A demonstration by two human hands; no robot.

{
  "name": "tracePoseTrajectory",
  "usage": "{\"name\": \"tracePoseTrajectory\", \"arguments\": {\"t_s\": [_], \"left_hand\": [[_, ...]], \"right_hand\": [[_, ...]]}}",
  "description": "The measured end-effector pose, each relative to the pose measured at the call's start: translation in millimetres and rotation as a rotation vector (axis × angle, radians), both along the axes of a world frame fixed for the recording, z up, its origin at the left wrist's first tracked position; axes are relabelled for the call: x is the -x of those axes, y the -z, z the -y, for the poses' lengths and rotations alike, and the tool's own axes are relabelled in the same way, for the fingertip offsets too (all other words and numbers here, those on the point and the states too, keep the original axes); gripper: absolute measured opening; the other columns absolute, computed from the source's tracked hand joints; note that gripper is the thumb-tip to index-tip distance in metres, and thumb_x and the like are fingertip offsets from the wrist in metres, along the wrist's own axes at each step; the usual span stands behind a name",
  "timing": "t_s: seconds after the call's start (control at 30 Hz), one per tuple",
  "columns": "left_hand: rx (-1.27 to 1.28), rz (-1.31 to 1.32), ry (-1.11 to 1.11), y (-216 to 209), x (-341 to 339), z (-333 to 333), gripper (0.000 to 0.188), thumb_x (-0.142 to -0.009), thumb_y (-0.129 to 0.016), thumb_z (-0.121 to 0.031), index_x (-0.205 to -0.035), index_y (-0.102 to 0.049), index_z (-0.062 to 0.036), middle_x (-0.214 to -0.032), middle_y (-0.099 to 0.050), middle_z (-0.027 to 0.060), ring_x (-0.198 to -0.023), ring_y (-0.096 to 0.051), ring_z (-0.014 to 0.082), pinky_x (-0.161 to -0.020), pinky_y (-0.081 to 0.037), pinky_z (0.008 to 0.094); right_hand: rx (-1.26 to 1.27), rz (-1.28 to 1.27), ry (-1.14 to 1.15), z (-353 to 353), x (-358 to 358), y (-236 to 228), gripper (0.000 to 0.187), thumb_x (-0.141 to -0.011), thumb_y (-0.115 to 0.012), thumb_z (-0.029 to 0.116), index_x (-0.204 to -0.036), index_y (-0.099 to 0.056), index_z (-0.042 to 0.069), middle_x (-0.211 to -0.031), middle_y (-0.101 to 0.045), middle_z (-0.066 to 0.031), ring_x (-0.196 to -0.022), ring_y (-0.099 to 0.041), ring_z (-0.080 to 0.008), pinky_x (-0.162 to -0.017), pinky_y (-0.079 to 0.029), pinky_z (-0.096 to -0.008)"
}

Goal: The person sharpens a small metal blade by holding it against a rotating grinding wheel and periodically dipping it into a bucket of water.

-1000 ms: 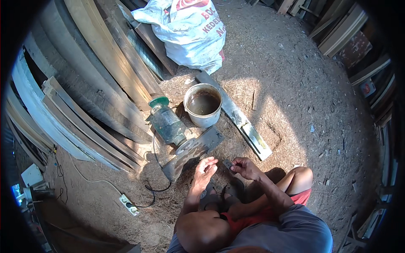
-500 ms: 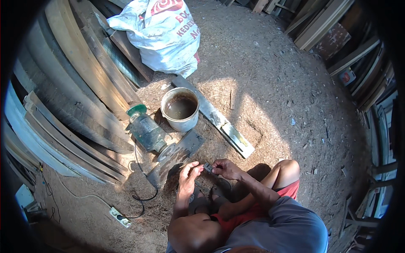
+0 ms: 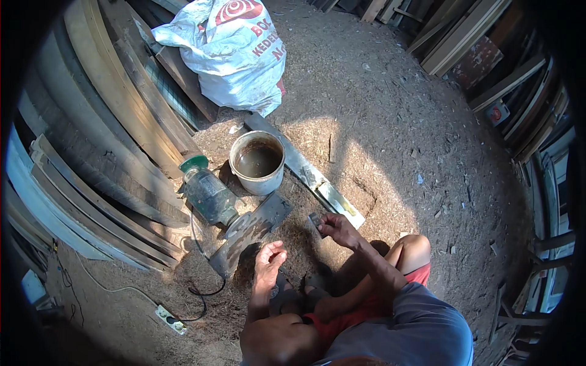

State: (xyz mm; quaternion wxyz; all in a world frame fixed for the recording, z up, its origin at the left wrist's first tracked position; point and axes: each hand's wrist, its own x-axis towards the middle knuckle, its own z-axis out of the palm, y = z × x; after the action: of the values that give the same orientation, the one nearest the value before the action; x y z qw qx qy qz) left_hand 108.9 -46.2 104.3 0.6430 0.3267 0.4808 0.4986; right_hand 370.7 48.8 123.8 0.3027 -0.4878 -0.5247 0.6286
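Sunlight patch (image 3: 394, 186) on a brown dirt floor (image 3: 360, 73); long planks (image 3: 113, 85) line the left, leaning boards (image 3: 459, 44) the upper right.

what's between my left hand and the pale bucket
In the head view, a stained, mottled flat plate lies between your left hand and the pale bucket, set at a slant across that stretch.

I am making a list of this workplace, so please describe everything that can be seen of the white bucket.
The bucket is round, off-white and looks like plastic. It has no lid; its rim and inner wall are stained brown. Murky brown liquid lies inside, below the rim. It stands upright on the ground between the green-ended machine and the long grey plank; whether it touches the plank is unclear. Neither the left hand nor the right hand touches it.
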Motion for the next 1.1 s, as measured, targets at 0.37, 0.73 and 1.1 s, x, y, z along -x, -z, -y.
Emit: {"name": "tracePoseTrajectory", "arguments": {"t_s": [0.37, 0.73, 1.1], "left_hand": [[-0.032, 0.000, 0.049, -11.6, 35.7, 39.0, 0.041, -0.098, -0.055, -0.021, -0.133, -0.049, -0.0009, -0.104, -0.066, 0.0101, -0.085, -0.058, 0.0100, -0.079, -0.048, 0.0263], [0.130, 0.073, 0.111, -7.7, 58.6, 68.2, 0.055, -0.095, -0.061, -0.030, -0.138, -0.044, 0.0003, -0.120, -0.061, 0.0119, -0.106, -0.059, 0.0177, -0.093, -0.049, 0.0341], [0.119, 0.077, 0.025, 4.8, 64.7, 87.9, 0.054, -0.096, -0.060, -0.030, -0.138, -0.044, 0.0006, -0.122, -0.060, 0.0114, -0.110, -0.057, 0.0171, -0.095, -0.047, 0.0337]], "right_hand": [[-0.432, 0.068, -0.064, -162.8, 63.7, -115.2, 0.010, -0.092, -0.063, 0.005, -0.090, -0.053, 0.004, -0.078, -0.051, 0.0037, -0.073, -0.046, -0.0060, -0.069, -0.043, -0.0247], [-1.680, 1.306, -0.523, -321.0, 166.7, 72.4, 0.016, -0.076, -0.063, 0.017, -0.069, -0.055, 0.006, -0.065, -0.059, -0.0114, -0.062, -0.061, -0.0265, -0.058, -0.049, -0.0373], [-0.845, 0.906, -0.445, -297.4, 188.5, 60.6, 0.018, -0.079, -0.067, 0.016, -0.083, -0.062, 0.000, -0.083, -0.068, -0.0166, -0.073, -0.064, -0.0255, -0.069, -0.052, -0.0385]]}}
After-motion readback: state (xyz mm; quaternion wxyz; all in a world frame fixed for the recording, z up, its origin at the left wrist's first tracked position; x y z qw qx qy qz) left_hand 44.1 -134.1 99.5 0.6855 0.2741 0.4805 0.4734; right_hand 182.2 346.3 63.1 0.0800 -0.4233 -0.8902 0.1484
